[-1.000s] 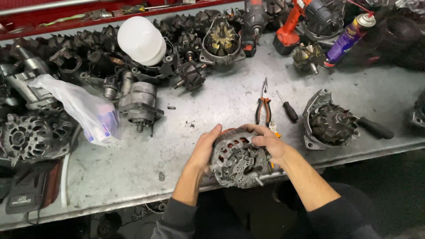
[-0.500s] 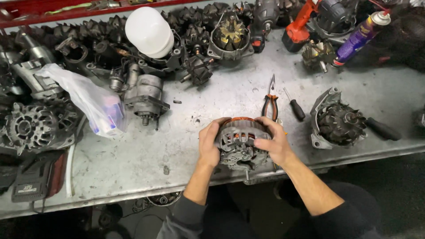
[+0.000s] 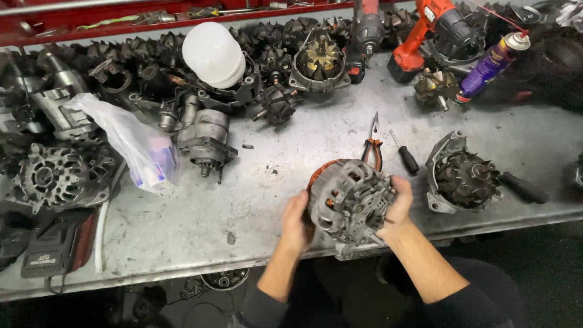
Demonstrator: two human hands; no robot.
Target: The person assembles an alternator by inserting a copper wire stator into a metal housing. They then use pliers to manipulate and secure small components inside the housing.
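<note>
At the near edge of the metal workbench [image 3: 200, 243], the alternator [image 3: 351, 199] sat tilted, gripped from both sides: the left hand [image 3: 297, 222] clasped its left rim and the right hand [image 3: 398, 206] its right. Just beyond the alternator lay orange-handled pliers [image 3: 371, 147] and a black screwdriver [image 3: 405, 155]; to its right rested an open housing [image 3: 461, 176].

A clear plastic bag [image 3: 136, 146] holding a white-and-blue box lies at the counter's left; a purple spray can [image 3: 489, 62] lies far right.
</note>
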